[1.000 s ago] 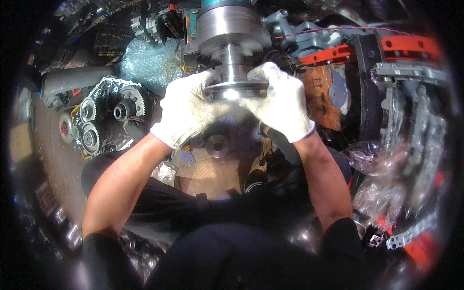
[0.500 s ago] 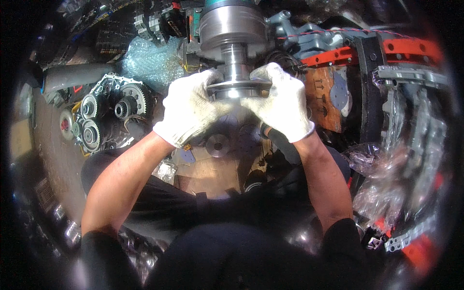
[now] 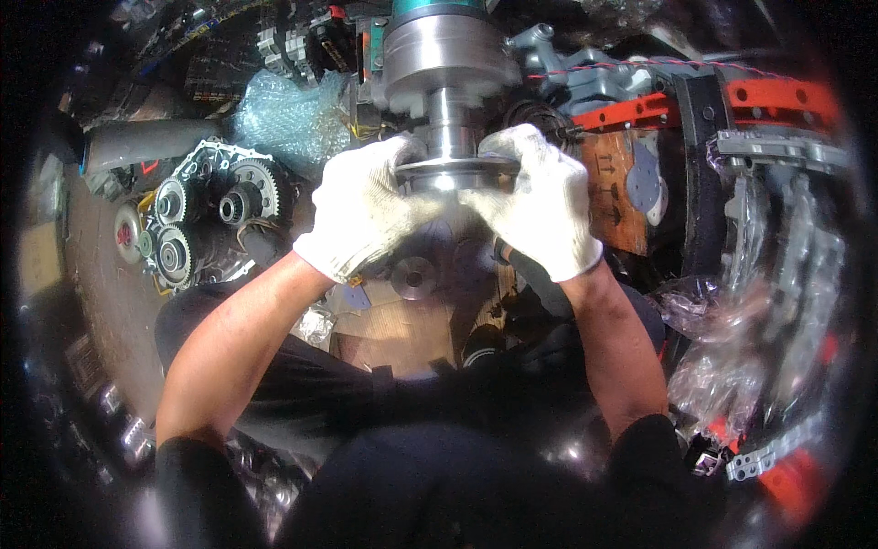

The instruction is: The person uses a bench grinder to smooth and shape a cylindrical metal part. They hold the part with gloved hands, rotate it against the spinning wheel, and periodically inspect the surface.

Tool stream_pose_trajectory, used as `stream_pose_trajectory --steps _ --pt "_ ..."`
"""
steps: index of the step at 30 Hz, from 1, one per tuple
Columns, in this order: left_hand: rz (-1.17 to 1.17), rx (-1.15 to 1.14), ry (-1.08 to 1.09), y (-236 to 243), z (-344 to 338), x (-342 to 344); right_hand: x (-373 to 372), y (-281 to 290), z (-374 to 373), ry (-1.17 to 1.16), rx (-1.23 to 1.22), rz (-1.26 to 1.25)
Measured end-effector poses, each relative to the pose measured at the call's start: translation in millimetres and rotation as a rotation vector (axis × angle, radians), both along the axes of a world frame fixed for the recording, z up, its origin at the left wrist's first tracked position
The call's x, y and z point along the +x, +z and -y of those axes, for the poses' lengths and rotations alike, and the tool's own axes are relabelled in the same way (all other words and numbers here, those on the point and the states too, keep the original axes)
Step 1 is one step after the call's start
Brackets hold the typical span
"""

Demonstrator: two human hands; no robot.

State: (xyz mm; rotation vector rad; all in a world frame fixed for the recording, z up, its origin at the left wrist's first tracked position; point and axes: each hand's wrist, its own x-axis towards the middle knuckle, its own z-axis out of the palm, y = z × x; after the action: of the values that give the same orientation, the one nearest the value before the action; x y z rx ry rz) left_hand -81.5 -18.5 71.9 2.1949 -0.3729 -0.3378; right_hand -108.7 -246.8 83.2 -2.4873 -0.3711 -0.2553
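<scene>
In the head view, a wide steel cylinder (image 3: 447, 46) with a teal top sits at top centre, its lower part smeared. A narrower steel shaft (image 3: 450, 119) runs down from it to a shiny disc (image 3: 456, 169). My left hand (image 3: 358, 206), in a white knit glove, is closed round the disc's left edge. My right hand (image 3: 541, 201), gloved alike, grips the right edge, thumb and fingers curled on it. Their fingertips on the near side are blurred in the glare. Below my hands a small round plate (image 3: 413, 277) lies on brown cardboard (image 3: 412, 325).
A gear housing (image 3: 210, 220) stands at the left, with bubble wrap (image 3: 293, 110) behind it. At the right are a red bar (image 3: 777, 96), a dark upright beam (image 3: 704, 183) and plastic-wrapped metal parts (image 3: 777, 274). My dark-clothed legs lie below the cardboard.
Both hands and the disc appear slightly farther right and lower in the frame, along with much of the surroundings. My grip on the disc looks the same.
</scene>
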Motion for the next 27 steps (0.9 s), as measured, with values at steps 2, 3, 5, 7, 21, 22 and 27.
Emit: stream_pose_trajectory --steps 2,3,5,7,21,22,27 --pt "-0.014 0.006 0.007 2 1 0 1 3 -1 0.011 0.031 0.004" --pt "-0.053 -0.017 0.016 4 1 0 0 6 -2 0.023 0.018 -0.003" --pt "-0.09 -0.012 0.021 6 1 2 2 16 -2 0.023 -0.003 -0.051" --pt "-0.093 0.046 0.012 7 1 4 3 31 6 0.066 -0.046 -0.102" --pt "-0.073 0.027 -0.006 18 3 2 27 36 73 0.173 -0.449 0.264" --pt "-0.057 0.032 -0.008 18 3 2 27 35 73 0.156 -0.464 0.275" --pt "-0.076 0.01 0.013 17 3 1 19 32 65 -0.07 0.267 -0.195"
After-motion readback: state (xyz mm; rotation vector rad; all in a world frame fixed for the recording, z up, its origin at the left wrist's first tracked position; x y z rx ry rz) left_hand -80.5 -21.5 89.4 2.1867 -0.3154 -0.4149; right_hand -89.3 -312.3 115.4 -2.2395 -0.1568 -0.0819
